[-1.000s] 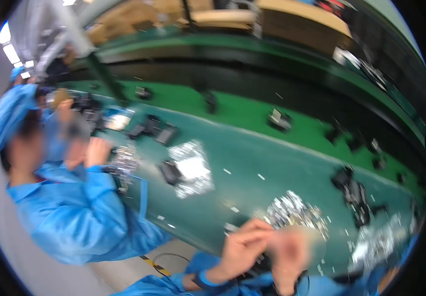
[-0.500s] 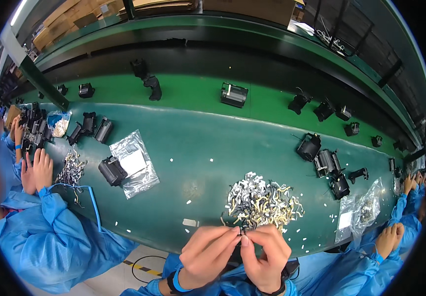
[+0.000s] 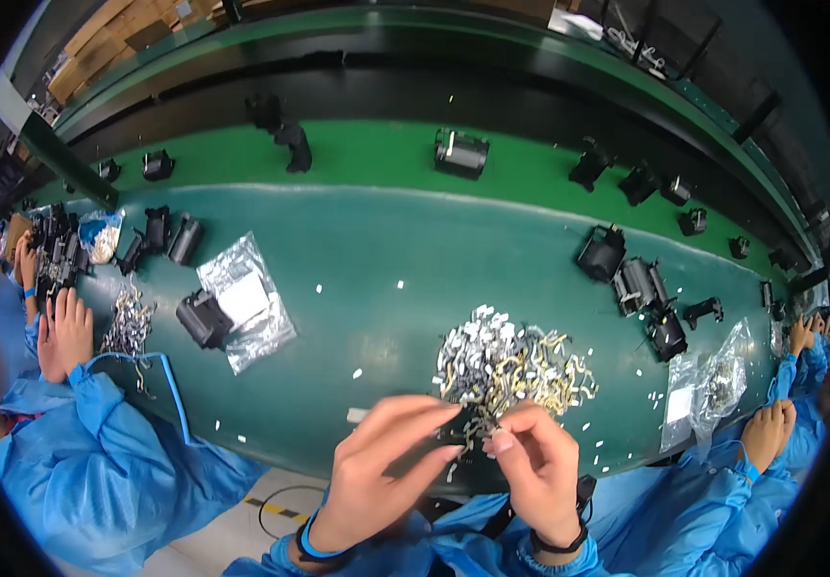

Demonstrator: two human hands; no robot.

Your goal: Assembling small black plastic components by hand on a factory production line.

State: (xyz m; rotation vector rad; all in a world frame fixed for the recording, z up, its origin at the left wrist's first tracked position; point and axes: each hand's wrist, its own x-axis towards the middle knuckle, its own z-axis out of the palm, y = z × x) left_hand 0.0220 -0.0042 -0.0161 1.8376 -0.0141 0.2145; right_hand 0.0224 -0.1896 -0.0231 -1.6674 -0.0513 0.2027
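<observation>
My left hand (image 3: 381, 462) hovers at the near edge of the table with thumb and fingers spread apart, and nothing sits between them. Beside it, my right hand (image 3: 540, 471) pinches a small dark piece (image 3: 490, 438) between thumb and fingertips; too little of it shows to tell its kind. Just beyond both hands lies a loose pile of small parts (image 3: 511, 361), white and grey on its left side, yellowish and curled like short flat cables on its right. The pile's near edge is partly hidden behind my fingers.
The green table (image 3: 357, 250) carries a black housing (image 3: 205, 319) by a clear plastic bag (image 3: 266, 327) on the left. More black housings (image 3: 638, 287) and a bag (image 3: 719, 385) lie right. Co-workers' hands (image 3: 71, 332) rest nearby. A green shelf (image 3: 376, 159) runs behind.
Both hands were together, fingertips meeting at a small dark piece. Now my left hand has come away leftward and opened, while my right still pinches. The view has shifted slightly.
</observation>
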